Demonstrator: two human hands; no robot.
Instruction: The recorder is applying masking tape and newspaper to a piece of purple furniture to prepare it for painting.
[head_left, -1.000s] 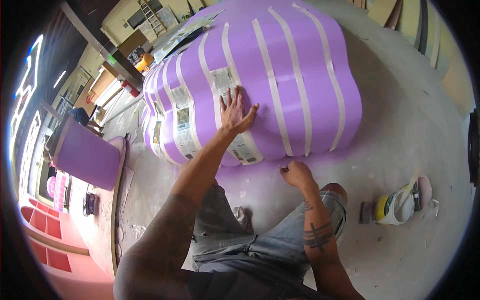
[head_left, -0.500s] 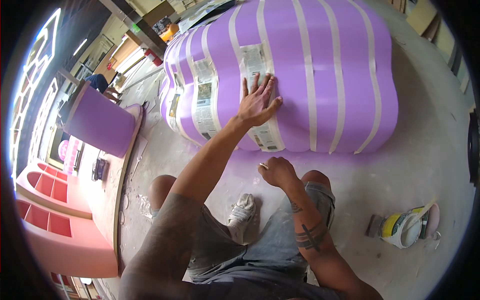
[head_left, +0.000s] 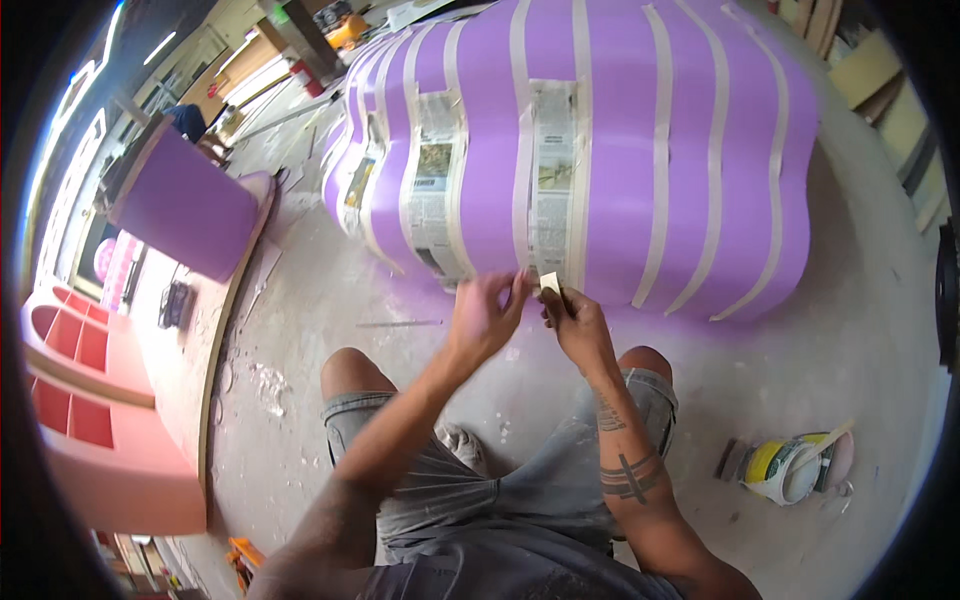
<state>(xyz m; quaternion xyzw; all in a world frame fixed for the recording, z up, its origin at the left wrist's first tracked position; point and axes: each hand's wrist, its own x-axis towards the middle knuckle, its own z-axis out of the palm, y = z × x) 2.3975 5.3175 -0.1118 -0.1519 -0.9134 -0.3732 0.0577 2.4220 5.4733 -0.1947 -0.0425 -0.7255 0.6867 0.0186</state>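
Observation:
A big purple wavy form point(head_left: 610, 140) stands on the floor before me, striped with pale masking tape point(head_left: 660, 150) and strips of newspaper point(head_left: 552, 170). My left hand point(head_left: 483, 316) and my right hand point(head_left: 572, 318) meet at the bottom end of a newspaper strip, low on the form. Both pinch a small pale piece of tape point(head_left: 548, 283) between thumb and fingers. I crouch with my knees just below my hands.
A yellow and white can point(head_left: 785, 468) with a stick across it sits on the floor at right. A purple cylinder point(head_left: 185, 205) stands at left on a curved board, beside pink shelving point(head_left: 80, 400). The concrete floor point(head_left: 330, 300) is dusty.
My left hand came down off the newspaper strip on the form and met my right hand, which rose from the floor. Both now pinch the tape piece. My view moved closer.

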